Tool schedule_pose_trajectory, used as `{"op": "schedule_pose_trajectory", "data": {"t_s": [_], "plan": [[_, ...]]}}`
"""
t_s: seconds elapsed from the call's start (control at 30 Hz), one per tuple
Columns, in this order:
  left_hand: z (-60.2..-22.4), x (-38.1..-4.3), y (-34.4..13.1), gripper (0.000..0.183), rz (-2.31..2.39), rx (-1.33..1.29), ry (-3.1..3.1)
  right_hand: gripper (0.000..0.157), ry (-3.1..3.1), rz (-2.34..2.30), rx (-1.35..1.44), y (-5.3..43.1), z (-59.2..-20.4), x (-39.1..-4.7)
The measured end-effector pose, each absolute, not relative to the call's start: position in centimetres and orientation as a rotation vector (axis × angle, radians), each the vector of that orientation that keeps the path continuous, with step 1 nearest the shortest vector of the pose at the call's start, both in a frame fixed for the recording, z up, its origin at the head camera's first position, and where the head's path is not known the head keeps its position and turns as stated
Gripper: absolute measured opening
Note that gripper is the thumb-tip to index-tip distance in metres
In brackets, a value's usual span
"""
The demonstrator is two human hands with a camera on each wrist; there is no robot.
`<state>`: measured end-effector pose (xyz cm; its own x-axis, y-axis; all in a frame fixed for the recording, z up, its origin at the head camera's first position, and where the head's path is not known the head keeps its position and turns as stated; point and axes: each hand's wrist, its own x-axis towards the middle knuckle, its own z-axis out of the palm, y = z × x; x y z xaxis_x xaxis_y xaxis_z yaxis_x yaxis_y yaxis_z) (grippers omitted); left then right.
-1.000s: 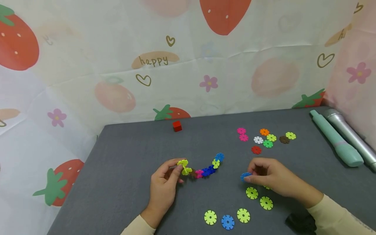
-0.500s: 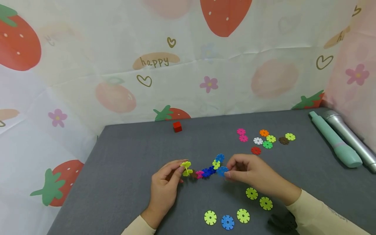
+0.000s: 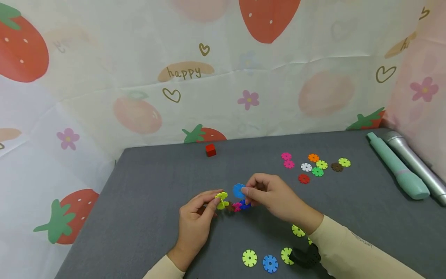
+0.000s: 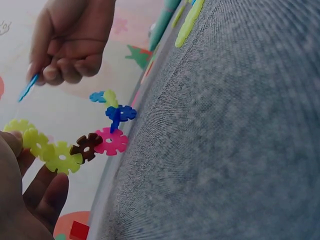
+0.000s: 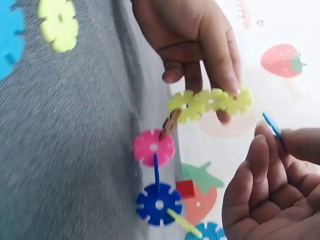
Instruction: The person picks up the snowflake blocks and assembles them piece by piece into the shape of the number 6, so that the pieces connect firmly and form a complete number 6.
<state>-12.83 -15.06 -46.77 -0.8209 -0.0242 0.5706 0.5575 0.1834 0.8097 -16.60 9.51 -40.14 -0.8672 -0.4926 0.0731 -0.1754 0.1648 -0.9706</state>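
Observation:
My left hand (image 3: 196, 221) pinches the yellow end of a chain of interlocking notched discs. In the right wrist view the chain runs from several yellow discs (image 5: 188, 106) through a brown disc (image 5: 170, 123), a pink disc (image 5: 145, 145) and dark blue discs (image 5: 145, 206) to a yellow and a light blue one. Between thumb and forefinger my right hand (image 3: 275, 195) holds a loose light blue disc (image 3: 238, 190), close to the chain's yellow end and apart from it in both wrist views. In the head view this hand hides the chain's far end.
Loose yellow discs (image 3: 249, 258) and a blue disc (image 3: 270, 264) lie near the front of the grey table (image 3: 150, 186). Several coloured discs (image 3: 317, 171) lie at the back right. A red cube (image 3: 210, 150) sits at the back; a green microphone-shaped object (image 3: 400, 168) and a silver microphone (image 3: 414, 162) lie far right.
My right hand has carried the light blue disc leftward, from the right of the chain to above its middle, close to my left hand. The left hand has stayed nearly still.

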Motion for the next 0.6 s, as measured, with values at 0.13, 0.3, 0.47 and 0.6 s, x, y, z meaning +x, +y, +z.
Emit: {"op": "schedule_pose_trajectory", "data": {"t_s": [0.13, 0.3, 0.47, 0.6], "plan": [[-46.7, -12.9, -15.0, 0.016, -1.656, -0.524, -1.989, 0.020, 2.209, -1.773, -0.630, 8.4, -40.0, -16.8], [-46.8, -12.9, -15.0, 0.016, -1.667, -0.532, -1.979, 0.020, 2.237, -1.752, -0.585, 7.5, -40.0, -16.9], [-46.8, -12.9, -15.0, 0.018, -1.625, -0.555, -1.969, 0.022, 2.223, -1.726, -0.588, 7.3, -39.7, -17.0], [-46.8, -12.9, -15.1, 0.018, -1.600, -0.561, -1.973, 0.024, 2.199, -1.703, -0.614, 7.1, -39.4, -17.1]]}}
